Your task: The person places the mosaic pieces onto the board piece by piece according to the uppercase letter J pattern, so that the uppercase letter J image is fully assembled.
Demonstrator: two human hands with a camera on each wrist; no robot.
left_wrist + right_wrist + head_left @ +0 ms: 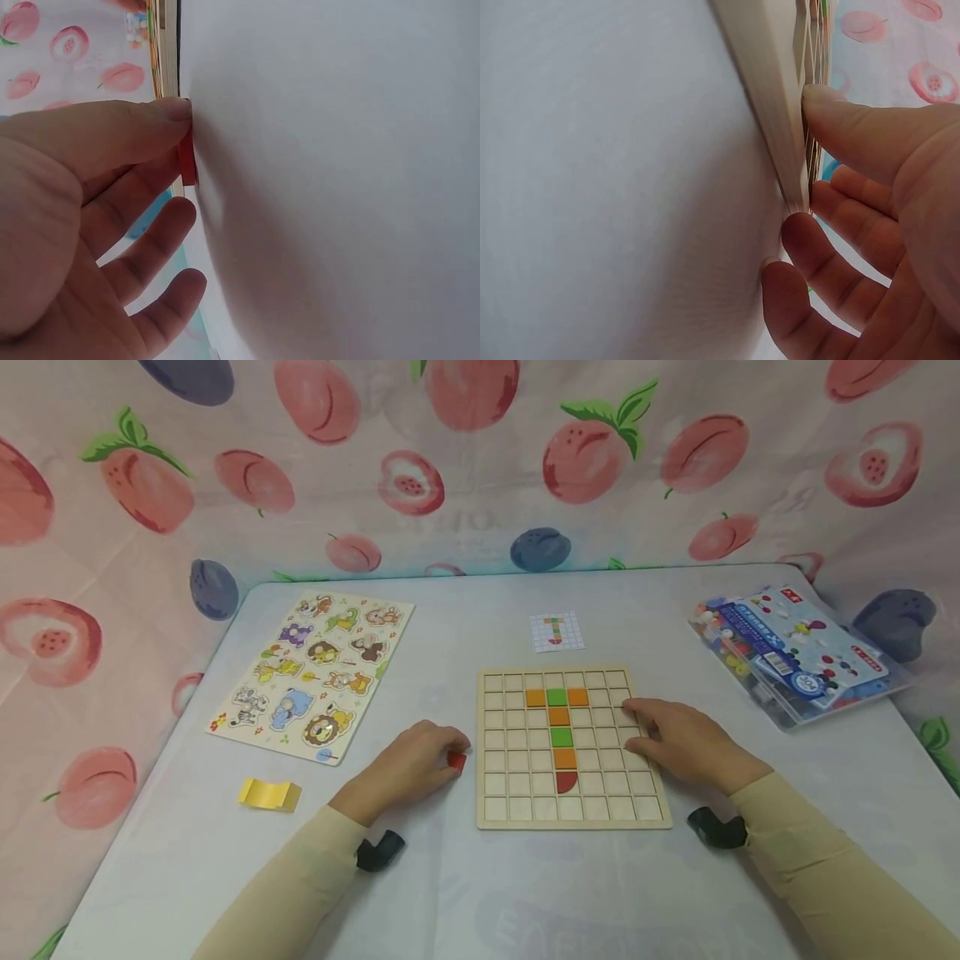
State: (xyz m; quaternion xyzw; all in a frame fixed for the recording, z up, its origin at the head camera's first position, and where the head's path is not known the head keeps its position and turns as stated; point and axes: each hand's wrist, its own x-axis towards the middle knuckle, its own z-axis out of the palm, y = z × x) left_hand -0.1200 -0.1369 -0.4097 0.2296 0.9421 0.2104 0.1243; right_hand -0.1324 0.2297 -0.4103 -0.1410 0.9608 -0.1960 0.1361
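Thumb and forefinger of my left hand pinch a small red tile just left of the wooden grid board. In the left wrist view the tile shows edge-on close to the table, its outline partly covered by the thumb. Orange and green square tiles form a T on the grid, with a red quarter-round tile at its foot. My right hand rests at the board's right side, thumb and fingertips on the edge, as the right wrist view also shows.
Behind the board lies a small pattern card with a similar coloured T. An animal puzzle board is at the left, a yellow curved piece in front of it. At the right is a clear plastic box of colourful pieces.
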